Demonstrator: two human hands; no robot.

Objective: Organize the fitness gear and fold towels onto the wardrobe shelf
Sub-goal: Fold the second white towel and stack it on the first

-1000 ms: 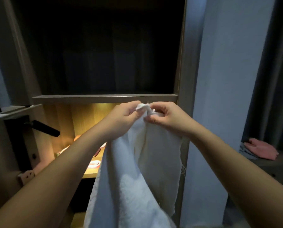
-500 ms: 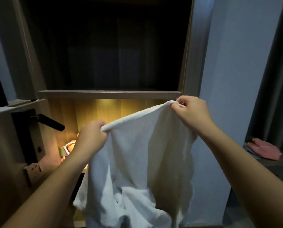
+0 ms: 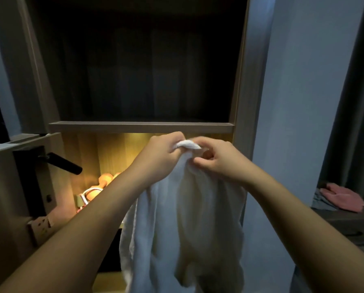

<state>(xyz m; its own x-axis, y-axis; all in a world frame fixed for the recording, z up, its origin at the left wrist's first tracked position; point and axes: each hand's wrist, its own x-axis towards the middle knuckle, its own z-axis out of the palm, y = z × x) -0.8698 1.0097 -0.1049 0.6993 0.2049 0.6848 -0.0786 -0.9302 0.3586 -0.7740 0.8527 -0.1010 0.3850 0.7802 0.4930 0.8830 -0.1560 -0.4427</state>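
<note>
Left hand, right hand: curled, pinching white towel corners together. Step: folding, apparently. Next: regrip, halve again.

A single view sits on the person's head and faces forward and a little down, straight into an open wardrobe that fills the left and middle of the frame. It is close: both forearms run in from the lower corners, and the left hand and right hand meet near the centre, holding a white towel just below the shelf edge. The wide lens bows the wall at the right.
</note>
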